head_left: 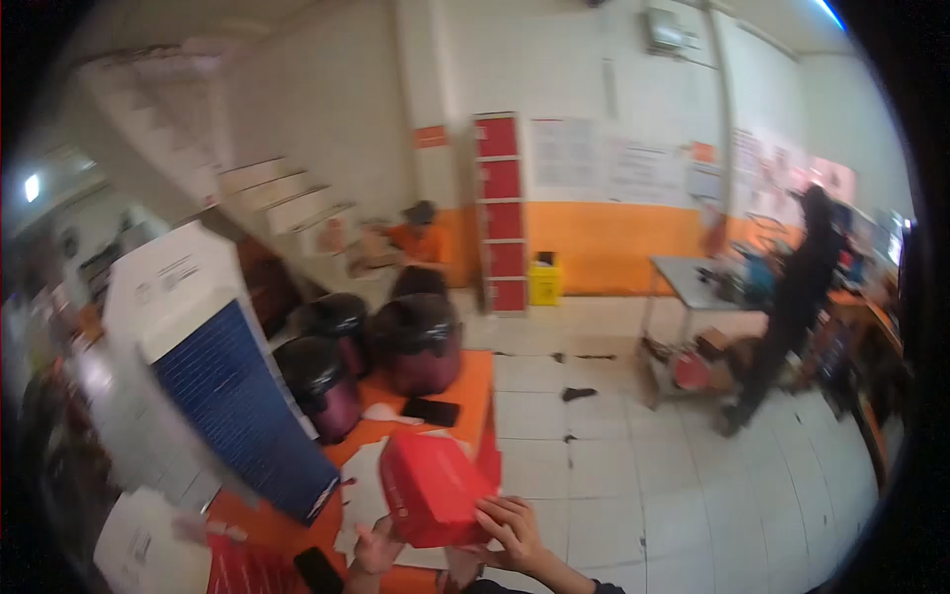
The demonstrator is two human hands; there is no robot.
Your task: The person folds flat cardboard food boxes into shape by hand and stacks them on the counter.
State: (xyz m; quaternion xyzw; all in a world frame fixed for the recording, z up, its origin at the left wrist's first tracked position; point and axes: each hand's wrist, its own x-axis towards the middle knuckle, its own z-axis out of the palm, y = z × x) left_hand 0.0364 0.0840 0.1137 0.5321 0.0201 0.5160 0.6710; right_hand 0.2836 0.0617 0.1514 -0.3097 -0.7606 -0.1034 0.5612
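Note:
A red cardboard box (pixel 430 485) is held up over the near side of the orange table, tilted. My right hand (pixel 510 530) grips its lower right corner, fingers on the side face. My left hand (pixel 376 546) supports the lower left edge, its fingers partly hidden by the box. White paper (pixel 364 475) lies under and behind the box. Just beyond is a black phone (pixel 430 411) beside a small white piece (pixel 389 413). Another dark phone (pixel 319 571) lies near my left hand.
Several glossy black-and-purple rounded objects, resembling helmets (pixel 418 342), stand on the orange table (pixel 477 396). A tall blue-and-white cardboard piece (pixel 237 386) leans at left. A person in orange (pixel 421 238) sits behind; a dark-clothed person (pixel 792 297) stands right by a metal table (pixel 683 277).

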